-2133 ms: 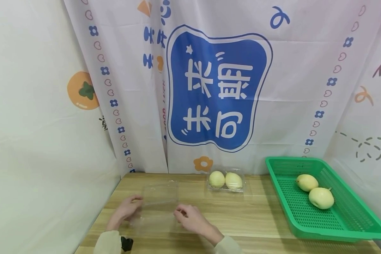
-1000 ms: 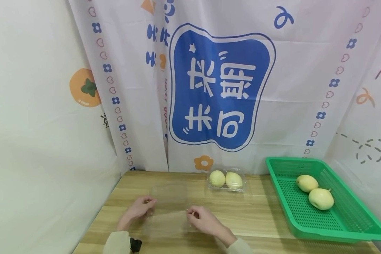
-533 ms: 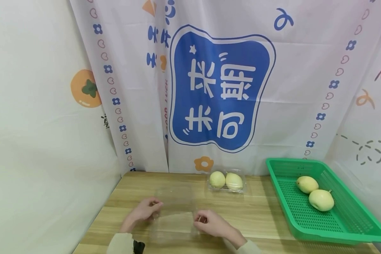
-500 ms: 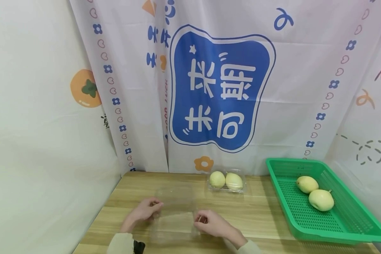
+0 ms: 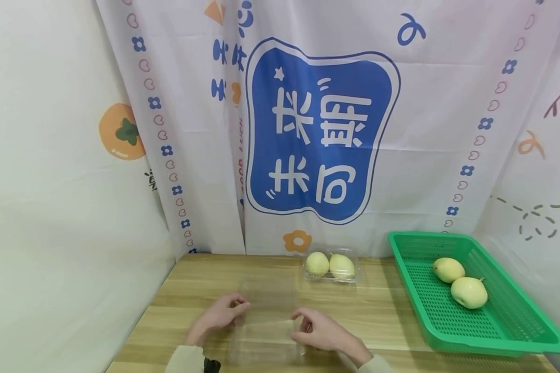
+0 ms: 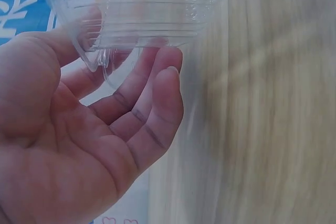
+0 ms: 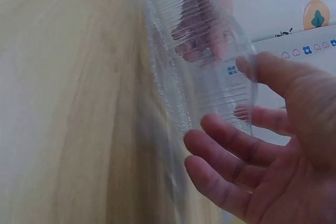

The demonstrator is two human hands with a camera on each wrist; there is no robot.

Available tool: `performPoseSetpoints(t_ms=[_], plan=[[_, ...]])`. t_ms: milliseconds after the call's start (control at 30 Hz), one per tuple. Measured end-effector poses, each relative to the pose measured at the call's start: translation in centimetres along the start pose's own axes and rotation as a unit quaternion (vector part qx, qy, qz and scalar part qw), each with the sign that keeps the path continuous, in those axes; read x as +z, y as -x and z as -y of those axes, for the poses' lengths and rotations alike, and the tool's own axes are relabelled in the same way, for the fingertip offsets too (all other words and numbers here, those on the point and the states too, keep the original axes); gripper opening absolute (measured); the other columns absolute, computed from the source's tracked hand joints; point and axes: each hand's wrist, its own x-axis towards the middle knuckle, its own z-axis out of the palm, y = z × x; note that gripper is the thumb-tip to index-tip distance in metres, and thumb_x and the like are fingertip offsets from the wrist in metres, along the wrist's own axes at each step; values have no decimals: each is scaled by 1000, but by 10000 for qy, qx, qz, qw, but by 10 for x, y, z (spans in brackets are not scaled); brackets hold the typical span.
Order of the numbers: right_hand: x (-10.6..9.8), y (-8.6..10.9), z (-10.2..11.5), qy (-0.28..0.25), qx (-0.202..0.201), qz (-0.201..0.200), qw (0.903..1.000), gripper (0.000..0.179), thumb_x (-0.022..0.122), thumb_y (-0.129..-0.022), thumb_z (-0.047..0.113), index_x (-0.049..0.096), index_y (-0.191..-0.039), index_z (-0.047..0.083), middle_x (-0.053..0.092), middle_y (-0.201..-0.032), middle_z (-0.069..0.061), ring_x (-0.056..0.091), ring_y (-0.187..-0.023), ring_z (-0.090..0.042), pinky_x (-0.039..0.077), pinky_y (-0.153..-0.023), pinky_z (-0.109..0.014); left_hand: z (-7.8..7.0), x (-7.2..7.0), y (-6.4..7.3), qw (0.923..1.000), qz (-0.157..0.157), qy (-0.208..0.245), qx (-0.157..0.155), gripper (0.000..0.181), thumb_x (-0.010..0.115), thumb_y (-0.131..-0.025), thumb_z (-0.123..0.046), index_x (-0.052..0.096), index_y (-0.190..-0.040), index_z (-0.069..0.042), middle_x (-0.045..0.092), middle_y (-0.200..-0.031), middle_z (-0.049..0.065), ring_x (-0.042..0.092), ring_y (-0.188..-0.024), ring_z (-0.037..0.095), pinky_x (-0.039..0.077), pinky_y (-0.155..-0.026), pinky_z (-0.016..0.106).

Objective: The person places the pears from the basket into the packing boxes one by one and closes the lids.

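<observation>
A clear plastic clamshell box (image 5: 266,339) lies opened out on the wooden table, its lid half farther from me. My left hand (image 5: 220,312) grips its left edge; in the left wrist view the thumb is behind the ribbed plastic (image 6: 142,11) and the fingers curl beneath. By the opposite edge is my right hand (image 5: 319,330), thumb and index finger parted. The right wrist view shows that hand's (image 7: 283,150) thumb at the box's (image 7: 218,95) rim and the other fingers loosely spread beside its wall. No fruit shows inside this box.
Toward the back of the table (image 5: 378,311), another clear box (image 5: 354,280) holds two pale yellow pears (image 5: 341,266). A green plastic basket (image 5: 415,305) with two more pears (image 5: 469,292) stands at the right. Printed cloth (image 5: 429,155) hangs behind.
Both hands and the opened box have shifted right and slightly toward me. The right thumb and index finger, earlier pinching the box's edge, have now spread apart. Pears and basket stay put.
</observation>
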Motion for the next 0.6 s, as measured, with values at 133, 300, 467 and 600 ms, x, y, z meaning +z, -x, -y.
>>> performPoseSetpoints(t_ms=[133, 300, 467, 600], plan=[[1, 3, -5, -120, 62, -222, 9997, 59, 64, -94, 34, 45, -140, 3, 63, -81, 10, 57, -72, 2, 51, -66, -18, -1, 4, 1, 9999, 102, 92, 26, 35, 58, -99, -32, 62, -113, -1, 61, -89, 10, 59, -74, 20, 56, -57, 33], [2, 2, -14, -134, 61, -408, 9991, 63, 59, -98, 33, 35, -146, 1, 62, -79, 10, 56, -67, 2, 51, -62, -19, -4, 6, 2, 9995, 221, 200, 77, 35, 58, -99, -32, 61, -114, 0, 63, -90, 13, 60, -75, 22, 57, -58, 35], [3, 4, -20, -53, 114, -611, 9981, 57, 55, -100, 30, 36, -146, 3, 57, -73, 11, 51, -59, 2, 48, -55, -19, -15, 12, 5, 9992, 300, 193, 172, 35, 57, -100, -30, 61, -115, 1, 63, -87, 15, 61, -68, 21, 57, -55, 38], [2, 8, -23, -7, 105, -678, 9976, 53, 55, -100, 28, 39, -145, 6, 53, -69, 13, 47, -57, 3, 46, -52, -19, -19, 18, 6, 9992, 316, 147, 219, 32, 57, -100, -29, 61, -113, 0, 63, -85, 15, 61, -67, 20, 57, -53, 36]])
